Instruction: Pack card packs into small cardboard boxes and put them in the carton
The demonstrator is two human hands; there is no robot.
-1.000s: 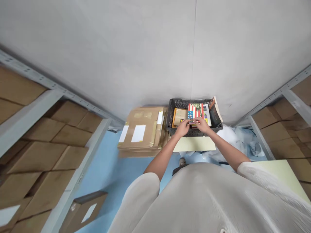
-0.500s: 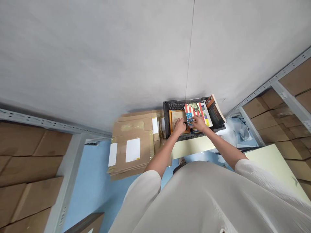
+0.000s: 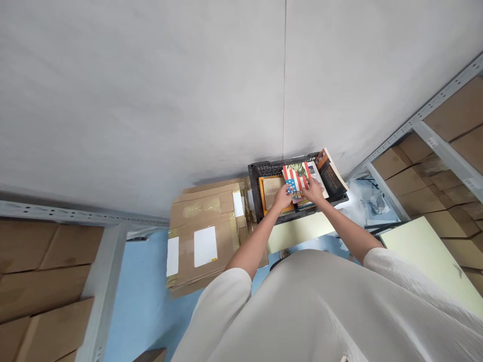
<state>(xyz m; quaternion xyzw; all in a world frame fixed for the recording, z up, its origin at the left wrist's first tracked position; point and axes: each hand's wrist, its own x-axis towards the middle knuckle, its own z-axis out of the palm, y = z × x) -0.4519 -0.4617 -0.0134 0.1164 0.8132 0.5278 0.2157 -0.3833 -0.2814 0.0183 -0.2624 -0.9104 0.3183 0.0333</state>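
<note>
Both hands are at a black plastic crate [image 3: 254, 195] that holds several books. My left hand [image 3: 282, 198] is closed on the lower left edge of a book with a red-and-white striped, starry blue cover [image 3: 297, 176]. On that same book's right side, my right hand [image 3: 314, 191] grips with the fingers over the cover. Left of it in the crate lies a tan book [image 3: 270, 188] on an orange one. A white book [image 3: 317, 174] shows to the right, and a dark book [image 3: 332, 177] leans upright against the crate's right end. Palms and thumbs are partly hidden.
Flattened cardboard boxes [image 3: 188, 216] are stacked left of the crate. A pale yellow board [image 3: 290, 234] lies under the crate, and a pale tabletop [image 3: 426, 261] is at right. Shelves with cartons [image 3: 49, 286] flank both sides. A grey wall [image 3: 188, 100] rises behind. Clear plastic wrap [image 3: 372, 201] lies at right.
My left hand moved from the middle to the tan book, then back onto the striped book. My right hand shifted to its right side. The book is now tilted, and the view has turned left.
</note>
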